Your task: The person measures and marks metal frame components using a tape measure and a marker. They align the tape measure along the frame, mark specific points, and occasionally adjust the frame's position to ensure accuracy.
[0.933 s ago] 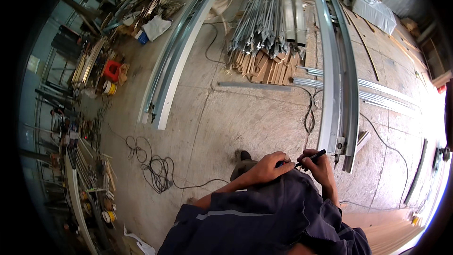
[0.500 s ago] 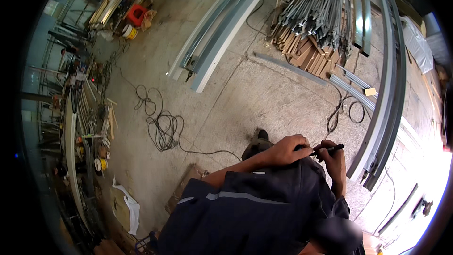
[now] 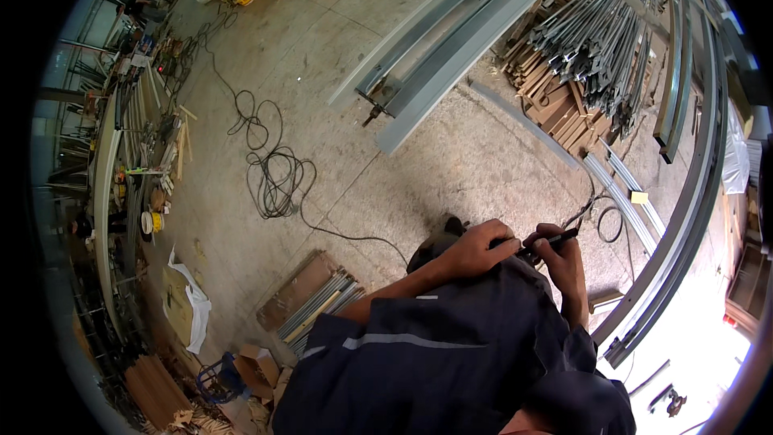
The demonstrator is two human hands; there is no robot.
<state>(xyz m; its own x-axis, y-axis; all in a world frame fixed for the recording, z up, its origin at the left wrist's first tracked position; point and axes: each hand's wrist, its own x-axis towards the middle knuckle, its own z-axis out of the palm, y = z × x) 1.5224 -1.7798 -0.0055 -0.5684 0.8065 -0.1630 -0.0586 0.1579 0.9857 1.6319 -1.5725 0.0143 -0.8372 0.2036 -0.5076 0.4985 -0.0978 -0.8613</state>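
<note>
In front of my body, both hands are held close together at waist height. My right hand (image 3: 564, 264) is closed in a pinch around a slim black marker (image 3: 570, 235), whose outer end sticks out past the fingers. My left hand (image 3: 477, 250) is closed too, its fingertips near the marker's inner end. Something small and dark shows between the left fingers, too hidden to name.
Long grey metal profiles (image 3: 451, 72) lie ahead, and curved-looking ones (image 3: 684, 234) run along my right. Beyond are a pile of metal rods (image 3: 600, 40) and brown strips (image 3: 564, 117). A black cable (image 3: 278, 181) coils on the concrete floor to my left, near bundled strips (image 3: 322, 306).
My view has shifted, so more of the floor at lower left shows. My hands have drawn slightly closer together, and the marker is still in the right one.
</note>
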